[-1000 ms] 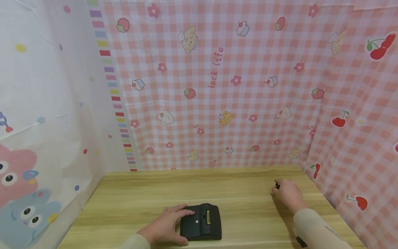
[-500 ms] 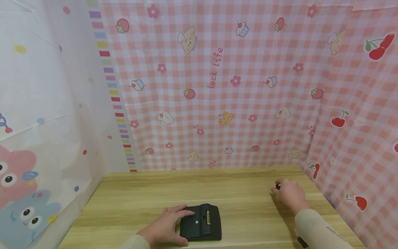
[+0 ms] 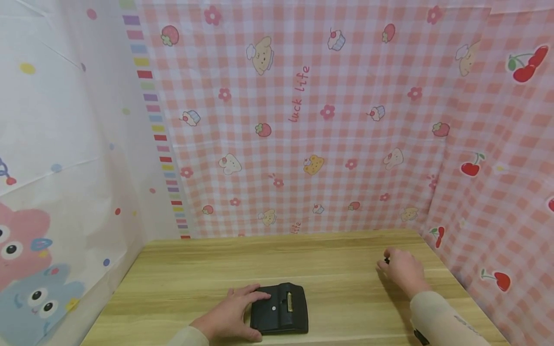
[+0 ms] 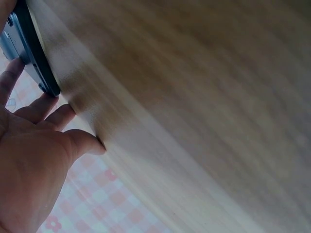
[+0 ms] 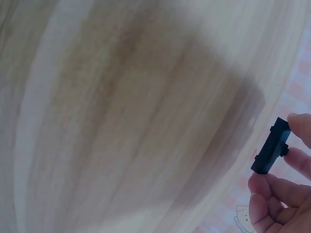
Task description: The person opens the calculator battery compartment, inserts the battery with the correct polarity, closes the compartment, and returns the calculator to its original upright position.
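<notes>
Two hands out, well apart. Your left hand (image 3: 231, 315) lies spread at the left side of the black device (image 3: 280, 319), fingers extended, one over its upward face, no closed grip; looks like steadying. Your right hand (image 3: 407, 271) pinches a small black piece (image 5: 271, 146), fingertips at both ends and one by a side nub, perhaps to leave its long face free. Device rests near the front of the tabletop (image 3: 346, 298), recess up, probably laid so to expose the gold-coloured insert (image 3: 290, 302); too small to say whether that's a battery. Head view: your fingers cover most of the small piece. Left wrist view crops the device; its underside is hidden throughout. Dark object (image 3: 420, 337) below your right sleeve (image 3: 441, 317): partly covered, unidentified. Checked cloth (image 3: 303, 144) behind
</notes>
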`<action>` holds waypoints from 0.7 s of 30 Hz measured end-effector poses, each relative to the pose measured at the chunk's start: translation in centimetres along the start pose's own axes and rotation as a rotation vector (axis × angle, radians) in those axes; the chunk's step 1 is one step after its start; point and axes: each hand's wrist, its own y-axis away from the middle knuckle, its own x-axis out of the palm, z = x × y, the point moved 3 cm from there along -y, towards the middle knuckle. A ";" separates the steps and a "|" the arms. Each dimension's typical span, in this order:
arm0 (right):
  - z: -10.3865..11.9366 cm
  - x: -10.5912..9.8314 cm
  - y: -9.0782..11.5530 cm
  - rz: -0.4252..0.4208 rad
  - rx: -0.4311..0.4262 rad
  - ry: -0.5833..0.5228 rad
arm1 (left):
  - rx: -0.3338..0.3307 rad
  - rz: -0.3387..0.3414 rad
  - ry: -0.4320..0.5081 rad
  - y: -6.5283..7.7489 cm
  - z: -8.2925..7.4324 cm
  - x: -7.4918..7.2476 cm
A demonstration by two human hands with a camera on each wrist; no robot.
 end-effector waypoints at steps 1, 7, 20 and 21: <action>0.0 0.0 0.0 -0.002 -0.001 -0.001 | 0.000 0.000 0.001 0.0 0.0 0.0; -0.1 0.0 0.1 -0.028 -0.016 -0.045 | 0.010 -0.001 0.000 0.0 0.2 0.0; 0.0 -0.4 0.4 -0.087 -0.057 -0.177 | 0.012 -0.002 -0.001 -0.1 0.2 0.1; 0.2 -0.5 0.4 -0.090 -0.056 -0.183 | 0.011 -0.001 -0.001 -0.1 0.2 0.1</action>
